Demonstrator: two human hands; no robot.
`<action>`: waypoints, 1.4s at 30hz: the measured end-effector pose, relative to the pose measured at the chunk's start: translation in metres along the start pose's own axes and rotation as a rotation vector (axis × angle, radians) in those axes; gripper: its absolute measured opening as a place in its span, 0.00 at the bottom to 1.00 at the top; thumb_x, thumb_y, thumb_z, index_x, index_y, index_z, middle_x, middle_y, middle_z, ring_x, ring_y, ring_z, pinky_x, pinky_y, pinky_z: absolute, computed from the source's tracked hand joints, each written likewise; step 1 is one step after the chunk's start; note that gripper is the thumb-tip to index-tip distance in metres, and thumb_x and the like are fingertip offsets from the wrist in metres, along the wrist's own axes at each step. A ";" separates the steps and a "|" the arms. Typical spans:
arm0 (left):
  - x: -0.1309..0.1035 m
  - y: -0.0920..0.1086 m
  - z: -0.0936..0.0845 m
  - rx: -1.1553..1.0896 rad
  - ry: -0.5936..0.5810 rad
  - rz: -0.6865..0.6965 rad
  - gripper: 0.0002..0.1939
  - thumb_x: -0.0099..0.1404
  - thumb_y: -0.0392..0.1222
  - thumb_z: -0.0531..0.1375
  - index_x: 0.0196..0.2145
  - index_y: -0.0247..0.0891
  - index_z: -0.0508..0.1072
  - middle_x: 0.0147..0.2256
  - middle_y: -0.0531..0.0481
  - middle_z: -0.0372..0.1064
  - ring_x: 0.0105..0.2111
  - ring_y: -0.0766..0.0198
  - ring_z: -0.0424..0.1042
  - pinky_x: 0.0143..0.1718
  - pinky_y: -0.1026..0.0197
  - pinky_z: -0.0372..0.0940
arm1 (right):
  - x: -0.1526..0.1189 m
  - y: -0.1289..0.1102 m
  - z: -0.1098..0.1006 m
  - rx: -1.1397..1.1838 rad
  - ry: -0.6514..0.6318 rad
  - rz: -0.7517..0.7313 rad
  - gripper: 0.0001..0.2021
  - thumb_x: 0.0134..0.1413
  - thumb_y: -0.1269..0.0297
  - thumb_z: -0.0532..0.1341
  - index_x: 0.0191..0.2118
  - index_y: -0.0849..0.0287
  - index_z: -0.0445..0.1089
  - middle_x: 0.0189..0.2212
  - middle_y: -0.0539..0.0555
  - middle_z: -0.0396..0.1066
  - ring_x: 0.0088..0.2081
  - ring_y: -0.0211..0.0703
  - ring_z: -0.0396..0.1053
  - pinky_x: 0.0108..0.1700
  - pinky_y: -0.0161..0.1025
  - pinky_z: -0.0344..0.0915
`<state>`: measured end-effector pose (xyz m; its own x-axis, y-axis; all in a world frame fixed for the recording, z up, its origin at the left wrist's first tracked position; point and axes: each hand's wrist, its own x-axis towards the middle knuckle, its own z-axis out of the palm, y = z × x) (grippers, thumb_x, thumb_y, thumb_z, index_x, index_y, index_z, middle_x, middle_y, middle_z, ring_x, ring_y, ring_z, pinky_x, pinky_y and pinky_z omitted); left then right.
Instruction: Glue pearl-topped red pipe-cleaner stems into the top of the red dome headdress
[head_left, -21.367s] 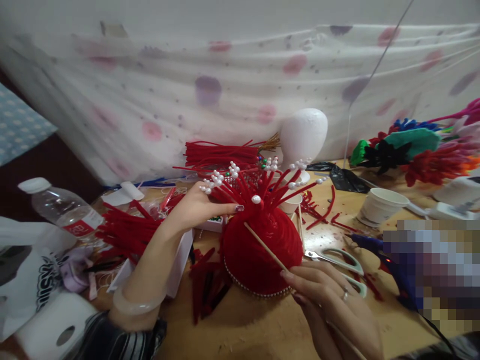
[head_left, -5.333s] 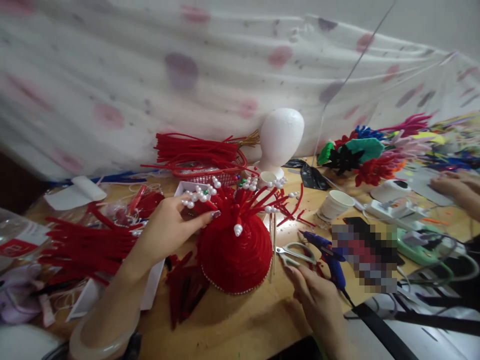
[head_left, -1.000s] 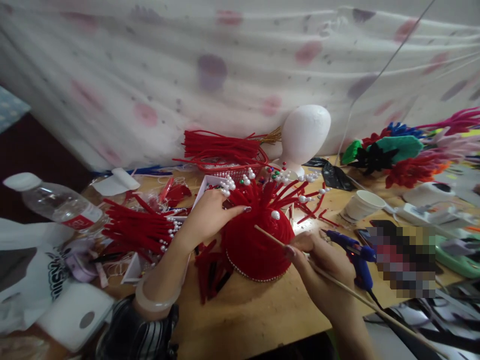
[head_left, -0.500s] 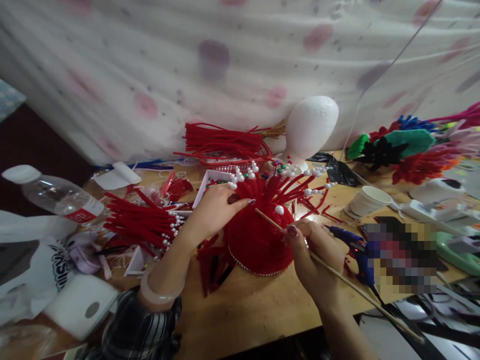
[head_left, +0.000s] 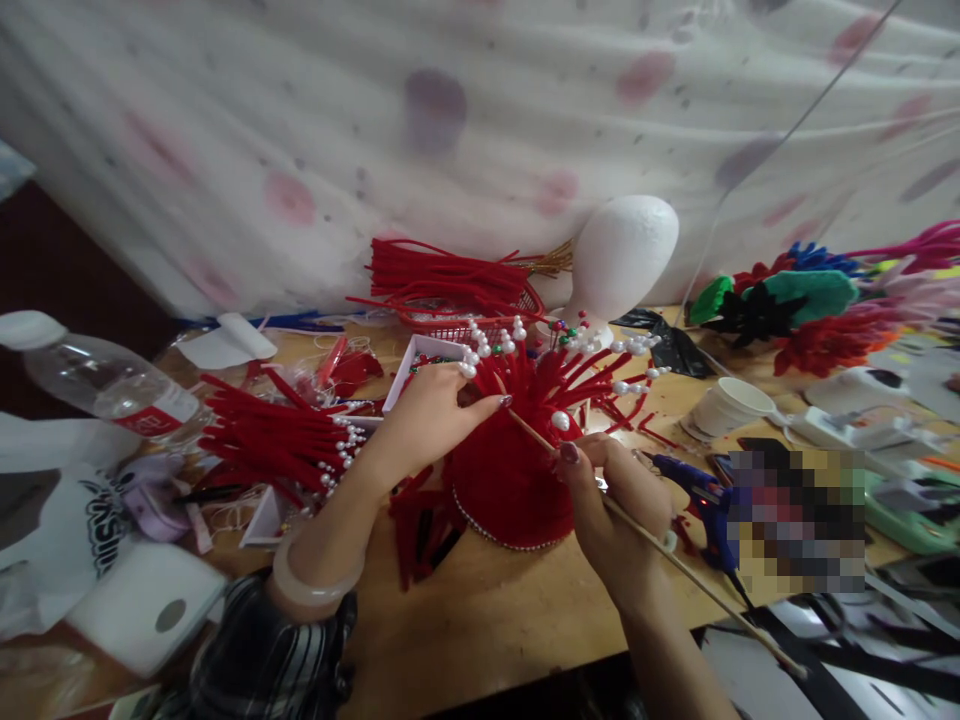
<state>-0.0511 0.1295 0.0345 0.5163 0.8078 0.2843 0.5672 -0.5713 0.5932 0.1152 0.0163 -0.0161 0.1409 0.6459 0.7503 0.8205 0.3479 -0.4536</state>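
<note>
A red fabric hat [head_left: 510, 480] edged with a string of small pearls rests on the table. From its top rise red chenille stems [head_left: 592, 375], tipped with white, green and red beads. My left hand [head_left: 431, 415] is closed on the hat's far left side, thumb across the stem bases; its other fingers are mostly hidden. Pinched between thumb and fingers of my right hand [head_left: 615, 500] is a long thin wooden stick [head_left: 690, 570]. The stick's tip touches the hat near my left thumb, beside a large white bead [head_left: 560, 421].
Left lie a bundle of red stems [head_left: 259, 435] and a plastic bottle [head_left: 105, 375]. Behind stand a red basket [head_left: 465, 328] and a white foam head [head_left: 624, 260]. A blue glue gun [head_left: 701, 495] and a paper cup [head_left: 727, 408] are to the right.
The stick and my right hand have shifted slightly left, bringing the stick's tip closer to my left thumb. My left hand keeps its place on the hat. The view has moved a little.
</note>
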 end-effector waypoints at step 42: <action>-0.002 0.000 -0.002 -0.134 -0.078 -0.043 0.09 0.63 0.42 0.61 0.30 0.36 0.78 0.33 0.45 0.80 0.33 0.56 0.77 0.33 0.59 0.69 | -0.019 -0.014 0.015 0.102 0.067 0.217 0.14 0.64 0.67 0.56 0.25 0.57 0.64 0.19 0.45 0.64 0.20 0.32 0.61 0.25 0.32 0.56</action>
<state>-0.0540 0.1283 0.0353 0.5443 0.8146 0.2004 0.5021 -0.5077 0.7000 0.0926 0.0091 -0.0315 0.3466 0.6679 0.6587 0.7076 0.2748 -0.6509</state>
